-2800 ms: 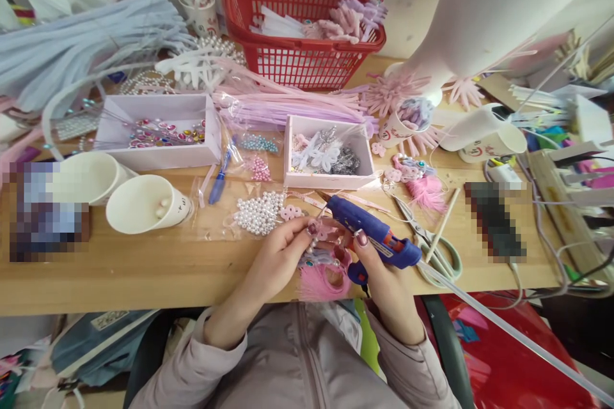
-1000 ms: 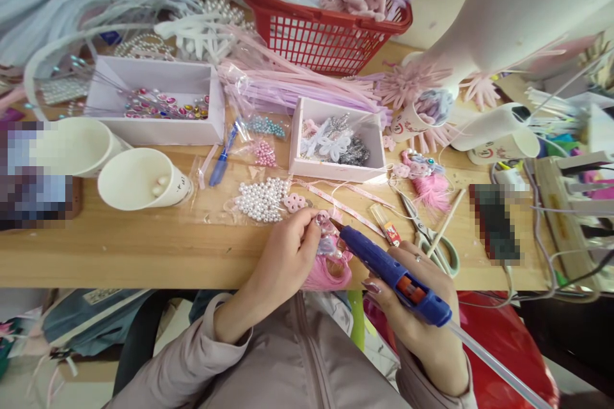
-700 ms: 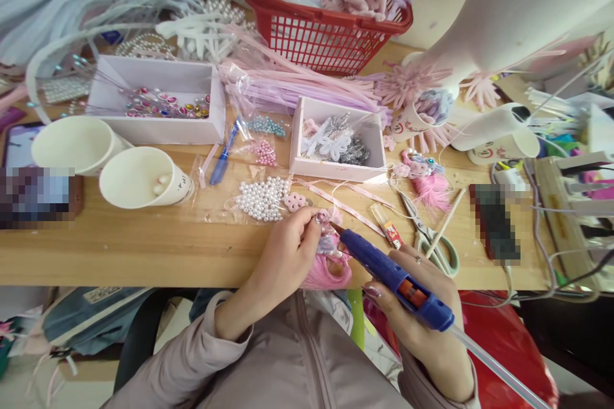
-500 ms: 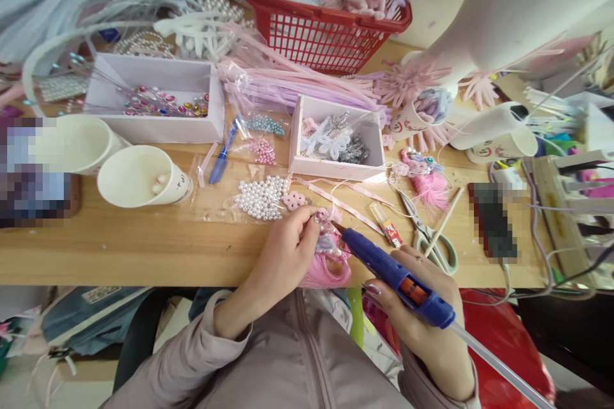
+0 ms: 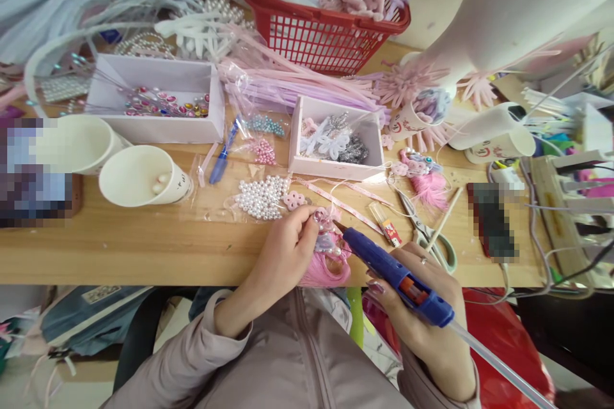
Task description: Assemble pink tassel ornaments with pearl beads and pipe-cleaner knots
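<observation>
Fingers of my right hand point(image 5: 425, 332), at the front edge of the table point(image 5: 144, 246), were curled round the blue glue gun point(image 5: 377, 259), its tip just beside the pink tasselled ornament point(image 5: 325, 244) that my left hand point(image 5: 283, 249) pinched between thumb and forefinger. Beyond lay white pearl beads point(image 5: 261, 198) and one flower piece point(image 5: 294, 200).

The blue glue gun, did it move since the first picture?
Yes: the glue gun has moved toward the jacket, away from the smaller white box, and its back end now shows past the table.
</observation>
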Tool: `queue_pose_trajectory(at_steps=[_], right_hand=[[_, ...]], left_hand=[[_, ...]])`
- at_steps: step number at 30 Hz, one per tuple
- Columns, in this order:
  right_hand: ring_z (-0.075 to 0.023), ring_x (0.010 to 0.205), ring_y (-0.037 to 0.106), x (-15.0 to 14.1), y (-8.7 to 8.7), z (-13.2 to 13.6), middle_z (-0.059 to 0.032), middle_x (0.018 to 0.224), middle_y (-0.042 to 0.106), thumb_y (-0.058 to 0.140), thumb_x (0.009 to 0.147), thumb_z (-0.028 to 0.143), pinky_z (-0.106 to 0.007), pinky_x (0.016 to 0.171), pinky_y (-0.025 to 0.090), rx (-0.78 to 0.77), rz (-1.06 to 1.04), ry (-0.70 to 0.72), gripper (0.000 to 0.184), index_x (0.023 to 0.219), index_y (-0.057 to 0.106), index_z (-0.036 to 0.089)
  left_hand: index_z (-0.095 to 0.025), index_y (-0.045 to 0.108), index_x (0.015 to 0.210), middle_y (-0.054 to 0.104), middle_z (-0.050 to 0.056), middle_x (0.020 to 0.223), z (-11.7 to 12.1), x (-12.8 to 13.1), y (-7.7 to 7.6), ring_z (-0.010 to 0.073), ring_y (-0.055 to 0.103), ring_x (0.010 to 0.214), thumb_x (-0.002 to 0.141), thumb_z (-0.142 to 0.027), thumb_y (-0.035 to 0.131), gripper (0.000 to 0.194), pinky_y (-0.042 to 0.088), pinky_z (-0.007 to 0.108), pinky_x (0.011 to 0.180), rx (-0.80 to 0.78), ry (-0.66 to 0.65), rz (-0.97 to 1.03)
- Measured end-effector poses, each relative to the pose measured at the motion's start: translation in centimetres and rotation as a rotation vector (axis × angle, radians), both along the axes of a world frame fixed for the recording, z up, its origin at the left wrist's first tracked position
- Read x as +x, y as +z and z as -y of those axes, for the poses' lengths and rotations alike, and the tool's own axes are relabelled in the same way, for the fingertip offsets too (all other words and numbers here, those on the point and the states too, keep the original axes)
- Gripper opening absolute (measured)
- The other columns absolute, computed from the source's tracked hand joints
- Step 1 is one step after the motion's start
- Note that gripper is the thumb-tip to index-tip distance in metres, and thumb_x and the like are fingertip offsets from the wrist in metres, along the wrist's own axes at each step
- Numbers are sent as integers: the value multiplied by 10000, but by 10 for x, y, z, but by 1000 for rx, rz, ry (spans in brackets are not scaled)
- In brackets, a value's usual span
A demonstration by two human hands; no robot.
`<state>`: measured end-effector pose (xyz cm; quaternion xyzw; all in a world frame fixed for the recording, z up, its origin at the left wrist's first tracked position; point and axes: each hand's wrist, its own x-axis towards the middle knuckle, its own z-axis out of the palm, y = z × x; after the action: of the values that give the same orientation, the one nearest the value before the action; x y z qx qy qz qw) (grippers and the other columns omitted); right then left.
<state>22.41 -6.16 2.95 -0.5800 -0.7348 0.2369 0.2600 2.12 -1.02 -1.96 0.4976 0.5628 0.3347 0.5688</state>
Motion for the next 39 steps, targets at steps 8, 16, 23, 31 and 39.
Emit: queue_pose_trajectory(at_steps=[8, 16, 23, 31, 39], right_hand=[[-200, 665, 572, -2, -1, 0, -8, 706, 620, 652, 944, 474, -347, 608, 430, -8, -73, -76, 274, 806, 675, 239], [-227, 666, 647, 0, -7, 1, -40, 735, 690, 623, 969, 484, -364, 627, 477, -25, -202, -185, 313, 825, 720, 224], [-226, 599, 648, 12, -12, 16, -48, 665, 699, 686, 912, 510, -349, 571, 516, -152, -308, -275, 334, 767, 720, 211], [-175, 593, 543, 61, -9, -7, -93, 844, 695, 658, 864, 655, -315, 450, 383, 116, -221, -1190, 462, 814, 657, 195], [-241, 617, 577, 130, -30, -43, -79, 636, 620, 494, 878, 697, -379, 570, 444, -5, 69, -1147, 543, 721, 624, 193]], left_hand=[[-159, 703, 1112, 789, 57, 960, -1, 0, 2, 212, 720, 848, 961, -267, 460, 306, 527, 308, 774, -7, -3, -1], [-167, 698, 1072, 788, 40, 934, 1, -1, 1, 197, 723, 837, 963, -262, 471, 269, 519, 278, 747, 18, 6, 18], [-173, 704, 1024, 770, 29, 865, 0, -2, 0, 199, 710, 803, 957, -291, 476, 266, 515, 271, 705, 10, -3, 30], [-162, 704, 1078, 768, 50, 892, 1, -2, 0, 214, 697, 799, 960, -356, 486, 315, 519, 296, 721, -32, -4, 38], [-182, 713, 1072, 741, 32, 836, 1, -3, -4, 218, 682, 768, 953, -385, 509, 311, 504, 296, 707, -29, 4, 34]])
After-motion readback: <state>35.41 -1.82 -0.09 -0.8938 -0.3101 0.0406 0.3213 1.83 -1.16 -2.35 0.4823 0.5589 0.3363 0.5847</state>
